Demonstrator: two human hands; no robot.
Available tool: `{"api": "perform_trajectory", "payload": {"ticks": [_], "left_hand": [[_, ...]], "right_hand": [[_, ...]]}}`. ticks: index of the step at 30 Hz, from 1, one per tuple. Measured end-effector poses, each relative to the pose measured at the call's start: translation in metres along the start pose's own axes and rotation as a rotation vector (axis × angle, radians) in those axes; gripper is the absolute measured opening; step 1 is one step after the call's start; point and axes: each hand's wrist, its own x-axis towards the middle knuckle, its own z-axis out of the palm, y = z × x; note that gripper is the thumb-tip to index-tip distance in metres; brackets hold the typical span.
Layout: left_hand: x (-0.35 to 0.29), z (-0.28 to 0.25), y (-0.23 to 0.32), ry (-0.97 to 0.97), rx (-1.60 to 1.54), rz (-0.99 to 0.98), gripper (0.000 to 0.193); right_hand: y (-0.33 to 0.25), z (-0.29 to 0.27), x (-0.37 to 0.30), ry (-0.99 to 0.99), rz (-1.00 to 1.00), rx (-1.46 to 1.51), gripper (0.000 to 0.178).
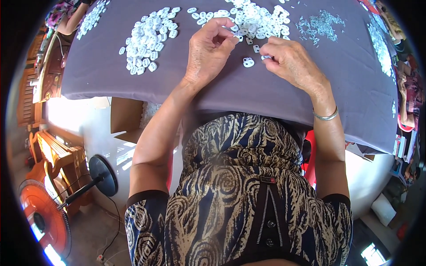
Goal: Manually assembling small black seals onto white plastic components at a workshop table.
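My left hand [207, 54] is closed in a pinch over the table, thumb and forefinger on a small white plastic piece [238, 38] with dark holes. To its right my right hand [293, 63] is also pinched. Between its fingertips shows the edge of another small white piece [265, 57], mostly covered by the fingers. On the cloth between the hands lies a single rounded white piece [248, 62] with dark openings. Just beyond my fingers spreads a heap of similar white pieces [262, 22]. A few loose ones lie at its near edge.
A second pile of white pieces [148, 40] lies left on the grey tablecloth [177, 99]. Small thin shiny parts [320, 25] are scattered at the back right. Other people sit at both table ends beside more piles. A fan [44, 217] stands at lower left.
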Motion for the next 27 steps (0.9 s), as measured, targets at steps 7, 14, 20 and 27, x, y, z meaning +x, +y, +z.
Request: {"api": "perform_trajectory", "payload": {"ticks": [7, 14, 20, 27], "left_hand": [[0.000, 0.000, 0.000, 0.001, 0.007, 0.018, 0.025], [-0.004, 0.003, 0.008, -0.077, -0.074, -0.034, 0.026], [-0.010, 0.013, 0.022, -0.233, -0.119, -0.094, 0.031], [-0.010, 0.013, 0.022, -0.258, -0.103, -0.129, 0.032]], "right_hand": [[-0.001, 0.007, 0.002, 0.102, 0.005, -0.098, 0.016], [0.005, 0.000, 0.008, 0.068, 0.376, 0.506, 0.010], [0.000, -0.001, 0.011, 0.143, 0.430, 0.793, 0.011], [-0.001, 0.000, 0.011, 0.107, 0.400, 0.812, 0.015]]}}
